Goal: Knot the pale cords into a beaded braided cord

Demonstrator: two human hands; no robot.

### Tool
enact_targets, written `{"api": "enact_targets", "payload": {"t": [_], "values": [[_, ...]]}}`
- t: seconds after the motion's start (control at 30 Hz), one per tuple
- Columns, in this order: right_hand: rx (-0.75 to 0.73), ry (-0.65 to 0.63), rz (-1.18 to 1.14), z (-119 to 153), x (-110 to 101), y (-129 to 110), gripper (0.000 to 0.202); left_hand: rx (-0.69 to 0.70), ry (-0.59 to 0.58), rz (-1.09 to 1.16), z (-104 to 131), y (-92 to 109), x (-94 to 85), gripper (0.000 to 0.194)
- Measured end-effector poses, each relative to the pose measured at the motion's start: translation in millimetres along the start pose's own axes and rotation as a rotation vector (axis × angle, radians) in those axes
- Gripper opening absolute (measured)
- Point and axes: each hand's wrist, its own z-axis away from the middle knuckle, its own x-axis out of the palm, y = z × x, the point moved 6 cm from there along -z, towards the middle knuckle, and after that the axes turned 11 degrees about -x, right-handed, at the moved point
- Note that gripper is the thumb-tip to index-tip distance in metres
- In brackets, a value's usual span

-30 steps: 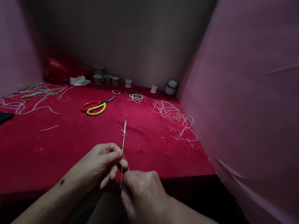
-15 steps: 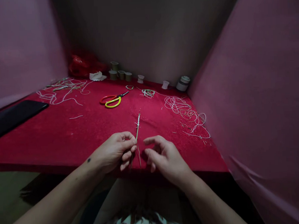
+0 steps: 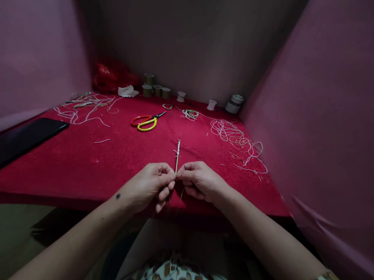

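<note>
A thin braided cord (image 3: 178, 150), white and knotted toward its far end and pale green nearer me, runs away from my fingers over the red cloth. My left hand (image 3: 156, 184) pinches its near end between thumb and forefinger, the other fingers loosely curled. Touching it from the right, my right hand (image 3: 201, 180) is closed in a pinch at the same spot, on a thin loose strand (image 3: 181, 198) of the cord. Fine strand ends hang below both hands toward the table edge. The exact point of grip is hidden by the fingertips.
Scissors (image 3: 147, 122) with red and yellow handles lie beyond the hands. A dark phone-like slab (image 3: 28, 138) is at left. Loose cords (image 3: 89, 105) and a tangle of thread (image 3: 226, 132) flank the cloth. Spools (image 3: 147, 91), a red plastic bag (image 3: 111, 77) and a jar (image 3: 234, 104) line the back.
My right hand, apart and open before, has moved left to meet my left hand and closed on a strand. The whole view has shifted slightly.
</note>
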Motion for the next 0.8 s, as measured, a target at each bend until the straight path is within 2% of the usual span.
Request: {"api": "enact_targets", "payload": {"t": [0.3, 0.47, 0.67, 0.8], "values": [[-0.038, -0.067, 0.187, -8, -7, 1, 0.014, 0.001, 0.048, -0.073, 4, 2, 2.0, 0.019], [-0.042, -0.049, 0.141, -8, -6, 2, 0.015, 0.001, 0.056, -0.020, 3, 5, -3.4, 0.013], [-0.043, -0.064, 0.112, -9, -8, 5, 0.017, -0.064, 0.001, -0.071, 3, 4, -5.9, 0.017], [-0.044, -0.068, 0.095, -9, -8, 4, 0.016, -0.050, -0.008, -0.120, 3, 4, -10.9, 0.019]]}}
